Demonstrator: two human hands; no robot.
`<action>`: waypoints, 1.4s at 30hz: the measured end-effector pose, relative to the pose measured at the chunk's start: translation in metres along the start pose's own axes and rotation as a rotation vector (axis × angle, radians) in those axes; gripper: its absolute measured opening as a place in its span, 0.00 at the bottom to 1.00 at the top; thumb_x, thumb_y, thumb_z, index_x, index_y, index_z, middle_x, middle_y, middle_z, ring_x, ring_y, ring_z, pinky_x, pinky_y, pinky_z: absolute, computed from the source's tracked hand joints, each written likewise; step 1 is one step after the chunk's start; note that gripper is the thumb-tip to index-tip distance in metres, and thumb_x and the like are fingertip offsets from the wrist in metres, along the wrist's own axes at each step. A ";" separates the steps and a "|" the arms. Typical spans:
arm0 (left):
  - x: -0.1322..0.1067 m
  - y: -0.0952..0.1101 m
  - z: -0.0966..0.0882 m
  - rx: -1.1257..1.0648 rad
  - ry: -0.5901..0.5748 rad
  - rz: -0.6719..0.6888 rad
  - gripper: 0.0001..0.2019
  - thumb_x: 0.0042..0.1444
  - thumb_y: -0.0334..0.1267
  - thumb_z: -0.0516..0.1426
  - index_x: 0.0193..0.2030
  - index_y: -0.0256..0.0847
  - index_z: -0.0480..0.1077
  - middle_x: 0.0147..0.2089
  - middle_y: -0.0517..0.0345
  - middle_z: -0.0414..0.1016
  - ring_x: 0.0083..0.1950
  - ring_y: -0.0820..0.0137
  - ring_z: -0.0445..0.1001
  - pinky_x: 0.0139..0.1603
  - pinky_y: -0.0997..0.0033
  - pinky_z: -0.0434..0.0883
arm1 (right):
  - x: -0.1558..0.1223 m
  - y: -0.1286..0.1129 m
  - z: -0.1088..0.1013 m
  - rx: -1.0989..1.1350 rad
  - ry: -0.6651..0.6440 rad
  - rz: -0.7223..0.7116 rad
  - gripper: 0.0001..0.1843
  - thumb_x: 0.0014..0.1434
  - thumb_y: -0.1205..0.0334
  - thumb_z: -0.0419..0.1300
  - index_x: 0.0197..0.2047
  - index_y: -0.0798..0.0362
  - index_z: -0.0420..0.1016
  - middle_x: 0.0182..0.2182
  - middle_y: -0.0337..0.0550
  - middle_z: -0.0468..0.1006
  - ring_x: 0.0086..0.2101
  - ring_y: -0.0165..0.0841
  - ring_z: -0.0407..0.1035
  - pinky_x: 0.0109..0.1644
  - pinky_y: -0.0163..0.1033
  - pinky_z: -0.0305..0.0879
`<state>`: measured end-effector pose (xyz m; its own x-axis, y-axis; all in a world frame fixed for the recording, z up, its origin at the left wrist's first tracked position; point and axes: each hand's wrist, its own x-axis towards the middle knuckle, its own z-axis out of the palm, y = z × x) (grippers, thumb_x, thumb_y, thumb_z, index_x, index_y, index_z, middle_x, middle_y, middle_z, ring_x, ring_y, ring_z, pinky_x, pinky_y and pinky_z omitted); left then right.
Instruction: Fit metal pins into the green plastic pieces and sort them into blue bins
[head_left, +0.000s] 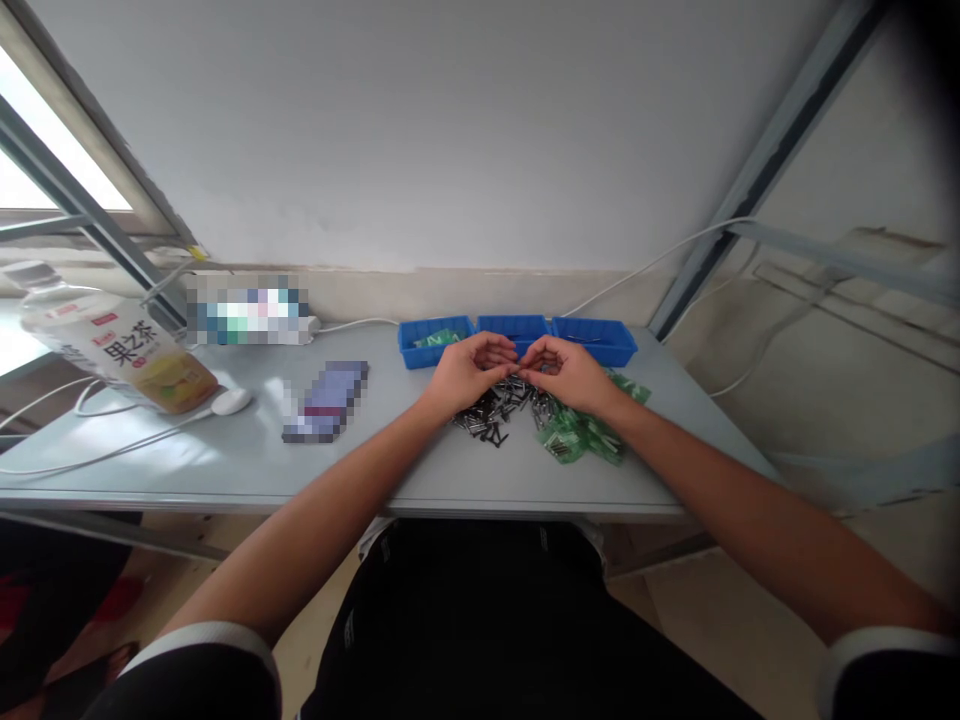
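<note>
My left hand [471,372] is curled, with thumb and fingertips drawn close together, above a pile of loose dark and silver screws [491,412]. Facing it, my right hand [574,375] is curled the same way, and the fingertips of both hands nearly meet. Whatever they hold is too small or hidden to make out. Under and beside my right hand lie green plastic bags [577,435] with small metal pieces inside. Just behind the hands stand three blue bins: the left bin [420,354] contains a green bag, the middle bin [514,324] is partly covered, and the right bin [619,345] holds something thin.
A large tea bottle [120,340] leans at the left, near a white round cable piece [230,401]. A blurred flat bluish item [326,402] lies on the grey table [420,490]. Another blurred object [247,310] sits by the wall. Metal frame posts [690,270] flank the table.
</note>
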<state>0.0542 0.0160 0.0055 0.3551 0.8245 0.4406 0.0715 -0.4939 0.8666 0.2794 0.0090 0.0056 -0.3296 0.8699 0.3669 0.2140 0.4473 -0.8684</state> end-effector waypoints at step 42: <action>0.000 0.007 -0.005 0.347 -0.048 0.035 0.18 0.60 0.47 0.68 0.54 0.42 0.80 0.53 0.48 0.82 0.52 0.61 0.80 0.49 0.63 0.77 | 0.010 0.008 -0.003 0.110 0.052 0.161 0.22 0.57 0.40 0.73 0.42 0.51 0.82 0.30 0.42 0.83 0.24 0.32 0.70 0.27 0.38 0.70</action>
<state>0.0502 0.0142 0.0127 0.4054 0.7956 0.4502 0.3683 -0.5929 0.7161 0.2806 0.0219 0.0028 -0.2509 0.9391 0.2349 0.1573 0.2790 -0.9473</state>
